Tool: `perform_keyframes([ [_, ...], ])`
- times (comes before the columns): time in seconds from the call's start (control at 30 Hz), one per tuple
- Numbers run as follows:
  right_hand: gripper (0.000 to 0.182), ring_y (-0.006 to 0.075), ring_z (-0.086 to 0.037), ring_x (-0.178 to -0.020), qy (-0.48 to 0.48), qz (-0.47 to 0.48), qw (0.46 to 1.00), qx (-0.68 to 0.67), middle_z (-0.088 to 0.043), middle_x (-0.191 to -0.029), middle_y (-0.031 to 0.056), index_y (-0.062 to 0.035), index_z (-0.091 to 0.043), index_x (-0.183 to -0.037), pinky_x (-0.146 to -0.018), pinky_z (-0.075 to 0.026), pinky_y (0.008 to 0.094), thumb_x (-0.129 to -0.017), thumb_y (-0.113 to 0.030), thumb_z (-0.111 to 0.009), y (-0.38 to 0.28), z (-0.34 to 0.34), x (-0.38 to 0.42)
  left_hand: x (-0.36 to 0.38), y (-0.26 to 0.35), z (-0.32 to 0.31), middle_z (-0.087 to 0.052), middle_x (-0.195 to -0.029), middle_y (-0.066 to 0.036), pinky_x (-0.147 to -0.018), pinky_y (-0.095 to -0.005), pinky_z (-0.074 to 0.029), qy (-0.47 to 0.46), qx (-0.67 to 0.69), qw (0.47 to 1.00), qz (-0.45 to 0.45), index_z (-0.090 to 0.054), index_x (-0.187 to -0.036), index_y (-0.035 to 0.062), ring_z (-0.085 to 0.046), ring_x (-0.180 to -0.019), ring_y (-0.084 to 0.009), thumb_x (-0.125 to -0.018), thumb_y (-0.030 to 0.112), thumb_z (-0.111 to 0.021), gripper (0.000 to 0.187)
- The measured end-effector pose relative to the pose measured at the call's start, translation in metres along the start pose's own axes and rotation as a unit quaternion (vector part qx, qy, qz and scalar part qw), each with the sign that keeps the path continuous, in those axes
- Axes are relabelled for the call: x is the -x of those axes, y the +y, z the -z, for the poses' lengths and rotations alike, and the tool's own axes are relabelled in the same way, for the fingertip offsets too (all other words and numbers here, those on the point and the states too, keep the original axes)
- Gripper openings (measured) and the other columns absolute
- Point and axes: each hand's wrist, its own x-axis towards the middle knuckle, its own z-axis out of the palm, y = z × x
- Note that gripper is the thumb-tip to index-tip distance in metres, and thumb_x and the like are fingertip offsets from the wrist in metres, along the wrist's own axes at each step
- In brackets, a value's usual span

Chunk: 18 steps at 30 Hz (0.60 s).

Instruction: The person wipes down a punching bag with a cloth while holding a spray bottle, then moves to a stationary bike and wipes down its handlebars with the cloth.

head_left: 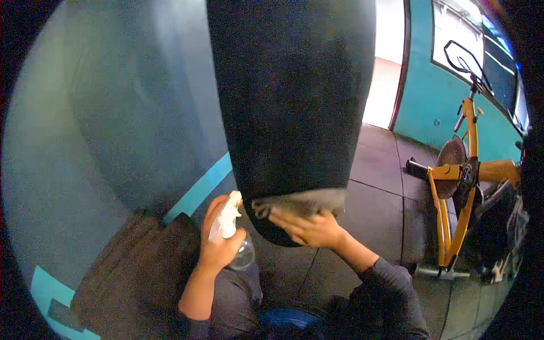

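Black, dull and slightly grainy, the long bag (289, 113) hangs in front of me, narrowing to a rounded lower end. My right grip (317, 231) lies flat near that end, fingers stretched out rather than curled, over a soft grey cloth (323, 199) that is bunched into folds at its left edge and lies against the bag. My left grip (222, 242) is clamped on the neck of a spray bottle (242, 255), just left of the bag; its trigger head is white plastic, its body clear and rounded.

The bag blocks much of my view straight ahead. Close on my left stands a smooth blue-grey wall (130, 113) with a turquoise stripe (207, 181) slanting down it, and below is a dark, ridged mass (133, 266) that I can't identify. Dark floor tiles (374, 212) with thin seams run to a bright doorway (387, 73) beyond the bag. To the right, well apart from me, an exercise bike (469, 170) with a yellow tube frame and a round disc stands before a teal wall (422, 107) and a window (458, 39).
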Motion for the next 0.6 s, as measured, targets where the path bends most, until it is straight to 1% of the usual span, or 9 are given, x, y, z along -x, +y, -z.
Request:
perform_keyframes([
  [0.07,0.060,0.0214,-0.055,-0.115,-0.266,0.120,0.937,-0.193,-0.052,-0.134,0.0023,-0.0280,-0.041,-0.140,-0.097,-0.041,0.0463,-0.082,-0.038,-0.054,-0.005,-0.019,0.032,0.001,-0.005,-0.001,-0.058,-0.107,-0.015,-0.088,-0.0334,-0.046,0.030,-0.047,0.998,-0.035,-0.056,-0.116,-0.0020,-0.059,-0.099,-0.0273,-0.065,-0.004,-0.057,0.051],
  [0.13,0.063,0.0219,-0.056,-0.113,-0.249,0.131,0.946,-0.161,-0.055,-0.130,0.0021,-0.0295,-0.036,-0.142,-0.094,-0.044,0.0428,-0.083,-0.038,-0.055,0.001,0.003,0.015,0.008,-0.008,-0.001,-0.059,-0.110,-0.013,-0.089,-0.0330,-0.045,0.036,-0.025,0.999,-0.031,-0.053,-0.120,-0.0007,-0.059,-0.101,-0.0247,-0.065,-0.006,-0.057,0.055],
  [0.23,0.071,0.0182,-0.052,-0.115,-0.285,0.066,0.951,-0.103,-0.044,-0.141,-0.0053,-0.0343,-0.030,-0.144,-0.084,-0.050,0.0418,-0.079,-0.042,-0.058,0.021,0.032,-0.038,0.007,-0.011,0.007,-0.061,-0.108,-0.012,-0.088,-0.0319,-0.046,0.046,-0.016,0.997,-0.058,-0.051,-0.123,0.0000,-0.061,-0.100,-0.0221,-0.064,-0.009,-0.057,0.060],
  [0.3,0.073,0.0170,-0.058,-0.099,-0.133,0.050,0.990,0.019,-0.035,-0.148,-0.0061,-0.0381,-0.042,-0.137,-0.087,-0.047,0.0433,-0.068,-0.045,-0.064,0.053,0.050,-0.088,0.006,0.000,0.012,-0.062,-0.106,-0.012,-0.088,-0.0314,-0.046,0.034,-0.046,0.997,-0.041,-0.052,-0.121,-0.0011,-0.062,-0.100,-0.0221,-0.064,-0.010,-0.057,0.058],
  [0.37,0.074,0.0271,-0.032,-0.136,-0.095,-0.006,0.994,0.049,-0.030,-0.151,-0.0003,-0.0340,-0.042,-0.139,-0.096,-0.031,0.0577,-0.068,-0.042,-0.064,0.080,0.079,-0.151,0.004,-0.004,0.010,-0.064,-0.104,-0.013,-0.088,-0.0320,-0.047,0.053,-0.030,0.998,-0.023,-0.053,-0.119,-0.0007,-0.063,-0.098,-0.0220,-0.064,-0.008,-0.058,0.056],
  [0.43,0.070,0.0301,-0.025,-0.139,0.005,-0.034,0.996,0.079,-0.027,-0.152,0.0039,-0.0313,-0.043,-0.139,-0.100,-0.026,0.0591,-0.071,-0.036,-0.061,0.102,0.096,-0.200,-0.003,-0.007,0.011,-0.065,-0.102,-0.013,-0.087,-0.0331,-0.048,0.059,0.019,0.998,-0.005,-0.054,-0.118,-0.0003,-0.063,-0.096,-0.0229,-0.064,-0.008,-0.059,0.054],
  [0.47,0.067,0.0274,-0.022,-0.140,0.036,-0.045,0.993,0.105,-0.026,-0.152,0.0014,-0.0304,-0.043,-0.138,-0.104,-0.023,0.0590,-0.074,-0.037,-0.059,0.108,0.101,-0.216,-0.005,-0.015,0.008,-0.066,-0.101,-0.013,-0.088,-0.0338,-0.048,0.076,0.027,0.997,-0.014,-0.054,-0.118,0.0003,-0.063,-0.096,-0.0240,-0.065,-0.007,-0.059,0.054],
  [0.57,0.069,0.0265,-0.021,-0.140,0.016,-0.045,0.984,0.169,-0.026,-0.152,0.0031,-0.0256,-0.043,-0.138,-0.108,-0.017,0.0576,-0.072,-0.035,-0.059,0.108,0.098,-0.229,-0.013,-0.013,0.011,-0.066,-0.099,-0.012,-0.087,-0.0345,-0.048,0.076,0.017,0.997,0.012,-0.054,-0.117,0.0016,-0.064,-0.094,-0.0260,-0.067,-0.005,-0.058,0.051],
  [0.6,0.069,0.0261,-0.021,-0.141,-0.038,-0.017,0.986,0.159,-0.027,-0.152,0.0033,-0.0241,-0.043,-0.138,-0.108,-0.016,0.0578,-0.072,-0.035,-0.059,0.101,0.093,-0.223,-0.017,-0.012,0.013,-0.065,-0.097,-0.012,-0.085,-0.0350,-0.049,0.092,0.002,0.996,-0.016,-0.055,-0.115,0.0023,-0.064,-0.092,-0.0274,-0.068,-0.004,-0.058,0.047],
])
